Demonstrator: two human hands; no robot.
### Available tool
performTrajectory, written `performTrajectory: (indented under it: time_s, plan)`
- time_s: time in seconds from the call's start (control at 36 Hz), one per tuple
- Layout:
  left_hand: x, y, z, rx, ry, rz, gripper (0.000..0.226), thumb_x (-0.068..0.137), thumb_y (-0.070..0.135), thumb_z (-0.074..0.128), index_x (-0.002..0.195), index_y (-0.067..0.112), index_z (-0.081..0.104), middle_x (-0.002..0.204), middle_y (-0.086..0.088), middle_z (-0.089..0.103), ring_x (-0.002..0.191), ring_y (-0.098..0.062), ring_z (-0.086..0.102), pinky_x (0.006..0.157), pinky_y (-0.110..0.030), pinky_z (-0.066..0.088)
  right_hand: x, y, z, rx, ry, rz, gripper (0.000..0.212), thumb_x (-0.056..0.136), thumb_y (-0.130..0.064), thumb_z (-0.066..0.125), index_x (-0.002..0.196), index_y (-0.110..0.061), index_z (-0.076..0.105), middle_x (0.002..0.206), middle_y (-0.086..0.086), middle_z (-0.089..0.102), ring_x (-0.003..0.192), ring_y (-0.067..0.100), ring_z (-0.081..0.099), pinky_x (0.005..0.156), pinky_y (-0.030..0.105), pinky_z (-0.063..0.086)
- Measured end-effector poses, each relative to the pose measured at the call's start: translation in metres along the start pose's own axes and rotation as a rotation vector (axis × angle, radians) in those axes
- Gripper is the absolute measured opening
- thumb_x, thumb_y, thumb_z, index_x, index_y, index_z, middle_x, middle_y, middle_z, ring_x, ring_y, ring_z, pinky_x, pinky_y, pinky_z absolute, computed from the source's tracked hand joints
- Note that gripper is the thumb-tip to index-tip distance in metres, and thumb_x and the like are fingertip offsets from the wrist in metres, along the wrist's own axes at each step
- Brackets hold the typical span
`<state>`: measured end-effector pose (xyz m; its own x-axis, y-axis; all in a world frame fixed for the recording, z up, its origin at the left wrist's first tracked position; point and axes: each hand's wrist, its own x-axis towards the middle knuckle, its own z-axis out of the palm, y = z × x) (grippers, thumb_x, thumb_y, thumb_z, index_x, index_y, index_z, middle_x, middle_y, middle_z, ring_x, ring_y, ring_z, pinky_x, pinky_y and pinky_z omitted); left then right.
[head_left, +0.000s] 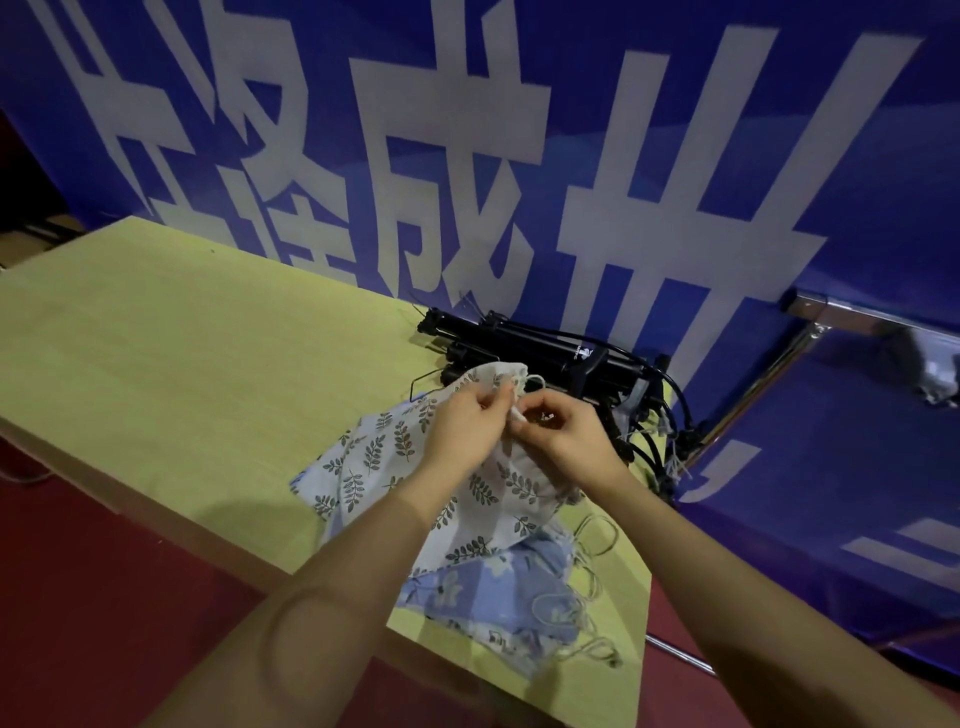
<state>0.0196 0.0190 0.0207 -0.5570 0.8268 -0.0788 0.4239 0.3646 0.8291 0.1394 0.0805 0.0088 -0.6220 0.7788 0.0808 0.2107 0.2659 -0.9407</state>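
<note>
Pale wooden surface (156, 364): at its 3 o'clock side our left hand (462, 431) and right hand (566, 441), fingers curled, pinch the white drawstring (518, 413) of the leaf-printed white cloth pouch (395, 447), seemingly knotting it; next, a steady opposing pull.

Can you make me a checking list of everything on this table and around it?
Surface: pale wooden table.
Job's things: leaf-print cloth, top edge lifted; white string there.
Clutter: blue flowered cloth underneath; folded black tripod behind.
Hands: left hand pinches the leaf-print cloth; right hand pinches the white string.
Cables: black cables beside the tripod.
Surroundings: blue banner, red floor, metal rail.
</note>
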Motion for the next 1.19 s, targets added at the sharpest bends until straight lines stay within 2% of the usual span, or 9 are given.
performTrajectory:
  time_s: [0.25, 0.39, 0.5, 0.58, 0.64, 0.75, 0.89, 1.03, 1.19]
  plan:
    - [-0.005, -0.004, -0.002, -0.193, -0.020, -0.020, 0.034, 0.096, 0.026, 0.052, 0.066, 0.010, 0.054, 0.056, 0.002, 0.044, 0.053, -0.011, 0.039, 0.051, -0.024, 0.030, -0.005, 0.002, 0.005, -0.013, -0.046, 0.082, 0.038, 0.084, 0.012, 0.050, 0.107, -0.013, 0.068, 0.113, 0.004, 0.042, 0.106, 0.009, 0.046, 0.089, 0.006, 0.040]
    - [-0.004, -0.007, -0.010, -0.195, 0.027, -0.064, 0.012, 0.096, 0.009, 0.048, 0.086, 0.015, 0.048, 0.076, -0.001, 0.052, 0.064, -0.016, 0.049, 0.056, -0.026, 0.036, -0.002, 0.012, 0.004, -0.078, 0.068, 0.204, 0.047, 0.083, -0.014, 0.071, 0.123, -0.020, 0.046, 0.129, 0.007, 0.036, 0.119, 0.019, 0.043, 0.106, 0.034, 0.038]
    - [-0.011, -0.012, -0.015, -0.182, -0.029, -0.005, 0.039, 0.088, -0.012, 0.034, 0.102, 0.024, 0.029, 0.089, -0.008, 0.046, 0.062, -0.018, 0.043, 0.050, -0.026, 0.031, -0.001, 0.025, 0.005, -0.128, -0.035, 0.387, 0.078, 0.080, -0.034, 0.074, 0.139, -0.020, 0.024, 0.131, 0.012, 0.042, 0.116, 0.027, 0.048, 0.092, 0.041, 0.045]
    - [-0.014, -0.015, -0.013, -0.065, -0.070, 0.081, 0.039, 0.084, -0.017, 0.033, 0.088, 0.018, 0.051, 0.103, -0.010, 0.049, 0.088, -0.021, 0.051, 0.069, -0.023, 0.036, -0.002, 0.032, 0.007, -0.163, -0.124, 0.436, 0.042, 0.084, -0.033, 0.070, 0.112, -0.010, 0.050, 0.081, 0.012, 0.060, 0.060, 0.022, 0.054, 0.053, 0.038, 0.047]
    - [-0.015, -0.015, -0.013, -0.012, -0.095, 0.116, 0.038, 0.086, -0.017, 0.035, 0.089, 0.008, 0.064, 0.106, -0.005, 0.045, 0.099, -0.016, 0.049, 0.079, -0.009, 0.033, -0.001, 0.036, 0.007, -0.263, -0.083, 0.367, 0.024, 0.089, -0.025, 0.065, 0.084, -0.003, 0.059, 0.067, 0.014, 0.058, 0.056, 0.027, 0.053, 0.054, 0.038, 0.045]
    - [-0.014, -0.020, -0.009, 0.244, -0.209, 0.221, 0.038, 0.090, -0.006, 0.044, 0.123, 0.007, 0.057, 0.113, -0.002, 0.037, 0.097, -0.015, 0.048, 0.084, -0.014, 0.036, 0.002, 0.040, 0.001, -0.161, 0.151, 0.285, 0.022, 0.097, -0.019, 0.050, 0.076, -0.010, 0.052, 0.073, 0.013, 0.058, 0.071, 0.028, 0.057, 0.065, 0.038, 0.047]
    - [-0.019, -0.023, -0.001, 0.881, -0.358, 0.337, 0.086, 0.078, -0.010, 0.056, 0.149, 0.017, 0.014, 0.138, -0.016, 0.022, 0.111, -0.036, 0.045, 0.074, -0.035, 0.040, 0.008, 0.037, -0.017, -0.103, 0.263, 0.253, 0.020, 0.100, -0.022, 0.045, 0.085, -0.011, 0.052, 0.070, 0.005, 0.052, 0.066, 0.022, 0.051, 0.059, 0.030, 0.044]
    - [-0.015, -0.026, 0.010, 0.856, -0.346, 0.265, 0.095, 0.080, 0.000, 0.065, 0.150, 0.021, 0.005, 0.145, -0.014, 0.021, 0.079, -0.024, 0.049, 0.052, -0.028, 0.033, 0.002, 0.049, -0.024, -0.103, 0.216, 0.309, 0.017, 0.098, -0.020, 0.048, 0.094, -0.007, 0.058, 0.077, 0.006, 0.058, 0.063, 0.019, 0.054, 0.055, 0.026, 0.045]
    - [-0.011, -0.026, 0.021, 0.901, -0.254, 0.190, 0.085, 0.081, -0.001, 0.062, 0.149, 0.014, 0.013, 0.142, -0.010, 0.029, 0.113, -0.034, 0.048, 0.070, -0.035, 0.035, -0.024, 0.079, -0.032, -0.177, 0.156, 0.409, 0.016, 0.097, -0.006, 0.039, 0.100, -0.006, 0.055, 0.080, 0.007, 0.058, 0.062, 0.021, 0.058, 0.054, 0.037, 0.050]
